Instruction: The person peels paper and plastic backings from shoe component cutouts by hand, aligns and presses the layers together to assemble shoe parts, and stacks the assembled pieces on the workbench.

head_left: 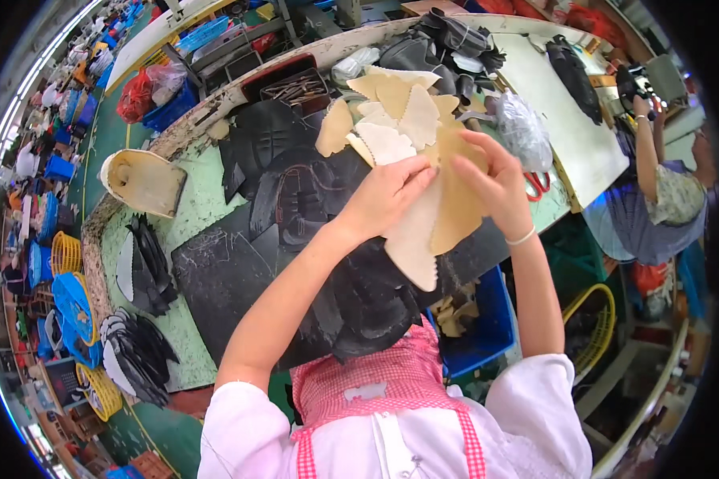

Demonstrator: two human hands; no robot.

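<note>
My left hand [386, 197] is closed, thumb and fingers pinching a long cream cut piece [415, 239] with a zigzag edge, which hangs toward me over the black mat. My right hand [497, 185] is beside it, fingers apart and curved over a larger tan sheet piece [458, 209] that lies partly behind the cream one. Whether the right fingertips press on the sheet is hard to see. Beyond both hands lies a loose pile of cream and tan cut pieces [391, 96], several with jagged edges. Black shoe-upper parts [307, 191] lie on the black mat [216, 271] left of my hands.
A tray of metal tools [299, 89] stands at the back. Stacked black cut pieces [140, 351] and a cream mould-like form [144, 182] sit at left. Red-handled scissors [538, 186] and a clear plastic bag [523, 132] are at right. Below the table edge stands a blue bin [495, 319]. Another person [655, 191] works at far right.
</note>
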